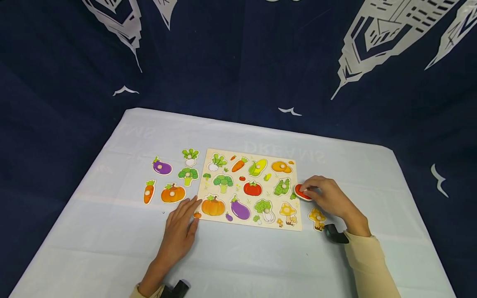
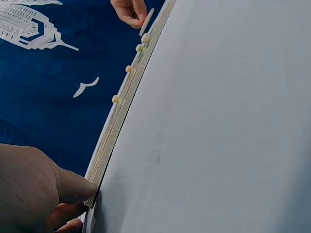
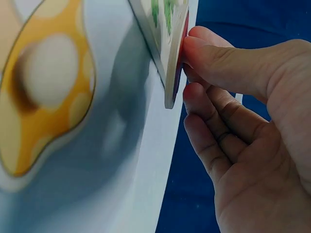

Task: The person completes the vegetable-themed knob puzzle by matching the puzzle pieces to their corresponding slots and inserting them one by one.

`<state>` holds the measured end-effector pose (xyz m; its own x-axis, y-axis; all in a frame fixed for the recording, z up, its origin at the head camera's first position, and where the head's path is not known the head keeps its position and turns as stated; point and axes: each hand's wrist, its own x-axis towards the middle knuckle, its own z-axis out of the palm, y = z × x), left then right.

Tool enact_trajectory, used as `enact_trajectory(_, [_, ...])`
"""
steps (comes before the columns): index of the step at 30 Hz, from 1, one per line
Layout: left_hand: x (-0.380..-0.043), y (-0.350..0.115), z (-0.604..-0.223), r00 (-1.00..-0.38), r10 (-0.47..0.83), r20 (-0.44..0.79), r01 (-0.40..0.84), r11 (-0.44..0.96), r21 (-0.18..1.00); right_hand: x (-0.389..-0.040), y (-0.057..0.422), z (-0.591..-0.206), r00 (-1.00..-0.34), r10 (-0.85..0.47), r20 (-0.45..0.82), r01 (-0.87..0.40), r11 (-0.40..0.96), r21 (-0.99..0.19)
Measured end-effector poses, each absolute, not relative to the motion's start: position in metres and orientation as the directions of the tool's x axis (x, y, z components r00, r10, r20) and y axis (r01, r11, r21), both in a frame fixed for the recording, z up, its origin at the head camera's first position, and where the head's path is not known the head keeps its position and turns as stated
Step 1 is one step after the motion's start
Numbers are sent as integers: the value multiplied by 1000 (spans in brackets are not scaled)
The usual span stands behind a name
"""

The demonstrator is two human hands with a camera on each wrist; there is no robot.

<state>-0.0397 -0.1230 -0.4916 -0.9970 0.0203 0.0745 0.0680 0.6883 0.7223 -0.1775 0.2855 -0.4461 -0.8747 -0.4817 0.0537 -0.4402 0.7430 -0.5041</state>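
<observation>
My right hand [image 1: 329, 196] pinches a red tomato puzzle piece [image 1: 303, 196] between thumb and fingertips, at the right edge of the wooden vegetable puzzle board [image 1: 267, 192]. In the right wrist view the piece [image 3: 171, 90] is tilted and seen nearly edge-on, its red face towards the fingers. My left hand [image 1: 180, 229] rests at the board's lower left corner, fingers extended. Its thumb [image 2: 75, 187] presses against the board's edge in the left wrist view. A yellow mushroom piece [image 1: 316, 217] lies on the table just below my right hand.
Left of the board lie loose pieces: eggplant [image 1: 162, 167], turnip [image 1: 190, 157], broccoli [image 1: 188, 176], carrot [image 1: 149, 192] and pumpkin [image 1: 173, 193]. Several round knobs stand up from the board in the left wrist view. A white cloth covers the table [image 1: 246, 265]; a dark blue curtain [image 1: 208, 66] hangs behind.
</observation>
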Motion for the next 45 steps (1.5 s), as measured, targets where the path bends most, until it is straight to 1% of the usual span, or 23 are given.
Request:
enact_trajectory(8, [-38, -122, -491, -996, 19, 92, 79, 699, 710, -179, 273, -444, -853, -521, 35, -461, 721, -518])
enact_trajectory(13, [-38, -122, -492, -993, 20, 116, 97, 696, 711, -180, 265, -444, -827, -558, 65, -510, 697, -504])
enact_trajectory(18, [-38, -121, -493, -994, 23, 105, 92, 685, 722, -180, 257, -444, -802, -592, 81, -553, 684, -475])
enact_trajectory(26, [-38, -121, -492, -997, 23, 75, 70, 693, 717, -184, 237, -438, -781, -624, 32, -564, 681, -466])
enact_trajectory(36, [-38, -122, -491, -995, 25, 92, 84, 689, 719, -191, 208, -442, -752, -657, 52, -591, 638, -495])
enact_trajectory(45, [-39, -122, -492, -995, 29, 94, 88, 690, 719, -195, 193, -443, -733, -678, 54, -605, 615, -505])
